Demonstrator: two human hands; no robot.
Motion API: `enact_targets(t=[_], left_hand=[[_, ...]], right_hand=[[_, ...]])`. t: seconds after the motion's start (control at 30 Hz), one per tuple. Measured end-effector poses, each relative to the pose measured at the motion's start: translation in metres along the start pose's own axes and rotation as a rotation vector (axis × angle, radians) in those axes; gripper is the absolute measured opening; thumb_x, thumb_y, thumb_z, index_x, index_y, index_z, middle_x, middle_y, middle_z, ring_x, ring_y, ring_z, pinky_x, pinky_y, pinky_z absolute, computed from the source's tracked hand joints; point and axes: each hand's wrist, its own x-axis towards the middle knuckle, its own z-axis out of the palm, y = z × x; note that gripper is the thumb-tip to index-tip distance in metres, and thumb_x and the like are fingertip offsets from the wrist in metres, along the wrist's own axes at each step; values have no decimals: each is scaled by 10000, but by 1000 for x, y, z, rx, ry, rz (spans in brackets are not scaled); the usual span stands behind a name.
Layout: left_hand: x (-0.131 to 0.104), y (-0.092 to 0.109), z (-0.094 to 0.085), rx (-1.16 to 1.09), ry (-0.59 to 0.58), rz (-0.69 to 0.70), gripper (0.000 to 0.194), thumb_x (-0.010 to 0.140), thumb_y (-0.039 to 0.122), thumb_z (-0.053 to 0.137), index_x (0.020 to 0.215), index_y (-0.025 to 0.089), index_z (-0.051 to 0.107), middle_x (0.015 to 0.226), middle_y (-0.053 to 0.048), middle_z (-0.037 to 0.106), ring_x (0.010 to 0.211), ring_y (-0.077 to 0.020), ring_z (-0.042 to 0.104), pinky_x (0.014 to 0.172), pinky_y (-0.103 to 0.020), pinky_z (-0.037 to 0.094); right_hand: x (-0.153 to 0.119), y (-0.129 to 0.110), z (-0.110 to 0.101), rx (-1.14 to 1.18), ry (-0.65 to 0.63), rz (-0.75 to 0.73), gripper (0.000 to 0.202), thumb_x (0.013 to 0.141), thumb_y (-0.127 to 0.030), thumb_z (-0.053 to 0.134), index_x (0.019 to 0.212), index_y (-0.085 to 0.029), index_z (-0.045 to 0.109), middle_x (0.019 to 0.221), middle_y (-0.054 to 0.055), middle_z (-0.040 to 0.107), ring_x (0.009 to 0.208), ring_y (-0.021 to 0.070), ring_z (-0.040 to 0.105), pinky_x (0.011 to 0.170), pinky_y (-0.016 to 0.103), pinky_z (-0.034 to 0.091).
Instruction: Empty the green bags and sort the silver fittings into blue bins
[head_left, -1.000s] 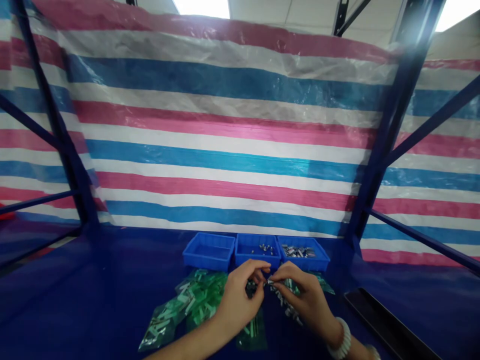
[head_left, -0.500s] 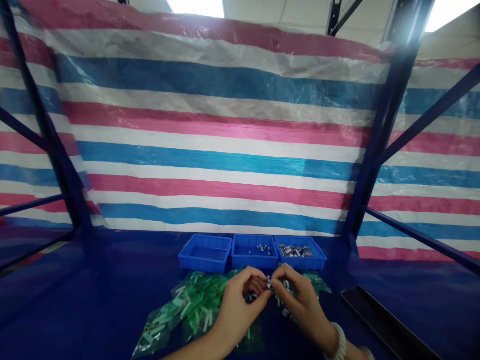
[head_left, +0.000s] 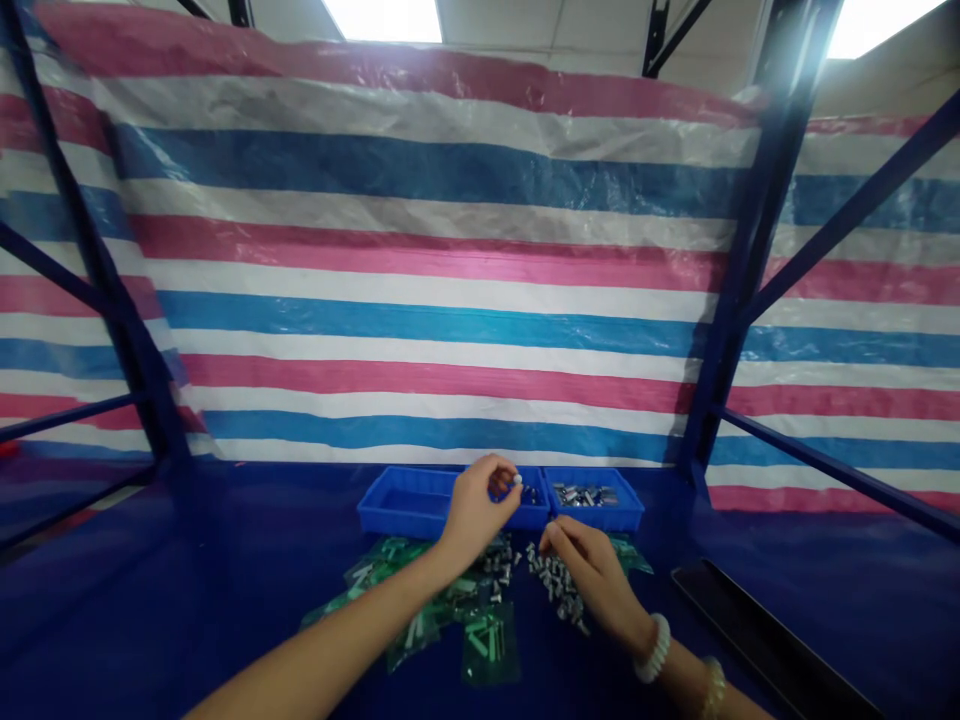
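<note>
1. Head view: our left hand (head_left: 480,505) pinches a small piece (head_left: 517,480) at the middle bin (head_left: 531,518).
2. Our right hand (head_left: 594,572) curls beside loose metal parts (head_left: 556,585); we cannot tell whether it grips one.
3. Green bags (head_left: 491,645) lie on our surface (head_left: 225,600).

Striped sheet (head_left: 442,315) (pink, white, blue) behind dark-blue posts (head_left: 729,325); lit ceiling panels (head_left: 386,18) above.

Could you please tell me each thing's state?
Left hand: pinching a small part
Right hand: beside metal pieces, grip unclear
Metal pieces: loose, piled
Left bin: open, partly hidden
Middle bin: open, mostly hidden
Right bin: open, shiny parts inside
Green packets: filled, scattered
Ceiling lights: lit
</note>
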Motion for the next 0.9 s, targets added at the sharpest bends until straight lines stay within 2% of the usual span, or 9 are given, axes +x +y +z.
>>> enact_targets(t=[0.07,0.13,0.23,0.3,0.43,0.6,0.73,0.9], left_hand=[[12,-8,3,23,-11,-4,185,689,129,612,868,176,614,738,-11,633,651,-157,582,635,-266,458],[10,-13,3,42,-13,-6,225,689,124,602,908,177,614,744,-10,635,634,-153,571,625,-267,448],[-10,-15,-2,56,-16,-14,223,710,113,557,915,183,611,766,-10,637,629,-148,569,616,-263,441],[-27,-16,-6,56,-16,-28,225,712,95,525,902,182,608,766,-11,634,633,-148,576,611,-260,443],[-49,-14,-10,27,-4,-65,202,734,99,487,887,170,598,750,-16,619,628,-149,580,615,-265,458],[-53,-4,-11,-153,-12,-174,153,752,158,526,883,158,606,731,-20,604,638,-153,574,618,-268,458],[-55,1,-9,-386,-120,-349,148,728,199,619,864,144,607,778,-35,636,646,-139,588,587,-238,444],[-63,2,-2,-723,-227,-647,268,675,308,767,817,136,619,684,9,632,596,-92,591,624,-217,470]], right_hand=[[1,4,-1,-142,-69,-76,211,908,-263,479,799,-175,636,768,36,624,757,191,569,743,318,433],[-1,8,0,-303,-147,-143,132,823,-174,567,903,-195,670,905,61,629,887,224,558,841,370,414],[-4,16,4,-485,-221,-141,252,722,-119,637,936,-238,698,1092,82,574,1034,271,504,884,419,389],[-6,21,7,-529,-246,-105,225,729,-117,633,896,-247,706,1112,73,564,1045,273,498,868,421,391],[-5,29,12,-471,-253,-89,155,761,-105,636,830,-230,696,1024,46,608,992,236,530,870,384,399],[-1,23,11,-267,-174,-131,75,816,-148,632,855,-201,668,947,44,669,912,205,592,845,332,435],[-2,9,8,-132,-71,-70,36,822,-215,652,843,-187,647,787,21,689,720,178,627,688,271,469],[-8,0,8,-52,-11,-167,67,814,-246,673,797,-183,659,751,25,688,695,173,643,651,244,474]])
